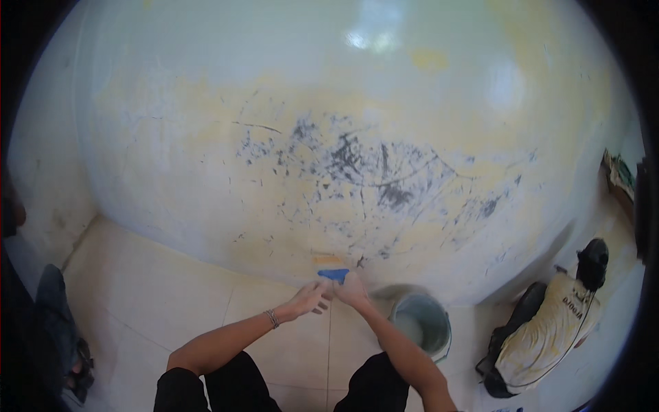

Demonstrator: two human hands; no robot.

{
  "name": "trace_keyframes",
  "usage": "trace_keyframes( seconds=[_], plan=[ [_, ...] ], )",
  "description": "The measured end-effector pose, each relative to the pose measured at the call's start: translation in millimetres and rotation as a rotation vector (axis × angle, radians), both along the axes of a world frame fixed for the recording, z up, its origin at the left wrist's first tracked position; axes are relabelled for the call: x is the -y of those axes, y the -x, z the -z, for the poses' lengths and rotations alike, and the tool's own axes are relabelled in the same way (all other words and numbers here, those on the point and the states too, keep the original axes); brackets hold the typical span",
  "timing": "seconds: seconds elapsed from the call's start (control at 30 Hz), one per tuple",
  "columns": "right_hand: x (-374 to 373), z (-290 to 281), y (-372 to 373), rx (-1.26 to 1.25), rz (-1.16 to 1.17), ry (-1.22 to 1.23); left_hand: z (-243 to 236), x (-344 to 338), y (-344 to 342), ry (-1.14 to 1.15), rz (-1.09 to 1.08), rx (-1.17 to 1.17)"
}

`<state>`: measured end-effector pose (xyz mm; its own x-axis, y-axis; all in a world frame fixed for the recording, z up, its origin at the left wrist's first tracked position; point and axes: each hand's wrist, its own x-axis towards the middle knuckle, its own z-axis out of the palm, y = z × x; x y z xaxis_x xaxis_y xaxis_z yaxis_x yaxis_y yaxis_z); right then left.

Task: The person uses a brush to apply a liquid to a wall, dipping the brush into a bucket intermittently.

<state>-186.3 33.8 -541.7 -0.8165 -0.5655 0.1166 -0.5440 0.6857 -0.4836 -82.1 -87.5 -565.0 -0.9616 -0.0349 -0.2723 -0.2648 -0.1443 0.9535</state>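
Head view: The person's dark-clothed legs lay nearest the camera, bent at the lower edge of the view and set apart over the pale tiled floor. Both bare forearms extended forward from the lower edge and converged at the base of the wall.

The right hand was closed around one end of a small blue tool. The tool lay roughly level at the foot of the wall, just below a short orange mark. The left hand, with a bracelet at its wrist, was partly open, fingers loosely extended, beside the right hand. Contact between the left fingertips and the tool could not be determined.

A bucket with pale contents stood on the floor to the right of the right forearm. Dark, irregular patches marked the yellowish middle of the wall. A co-worker in a stained, light shirt was crouched at far right. Another person's sandalled foot rested at far left.
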Motion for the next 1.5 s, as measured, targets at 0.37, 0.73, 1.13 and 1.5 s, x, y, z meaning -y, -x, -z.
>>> trace_keyframes(
  seconds=[0.37, 0.73, 1.13, 1.5],
  plan=[
    [-54, 24, 64, -0.141, -0.028, 0.151, 18, -10, 4, 0.380, 0.241, 0.007],
    [-240, 29, 142, -0.038, 0.576, 0.442, 21, -35, 31, 0.465, 0.310, -0.168],
    [-239, 77, 166, -0.211, 0.776, 0.251, 22, -60, 49, 0.484, 0.373, -0.176],
    [-279, 18, 168, 0.036, 0.477, 0.045, 22, -76, 55, 0.543, 0.419, -0.173]
  ],
)
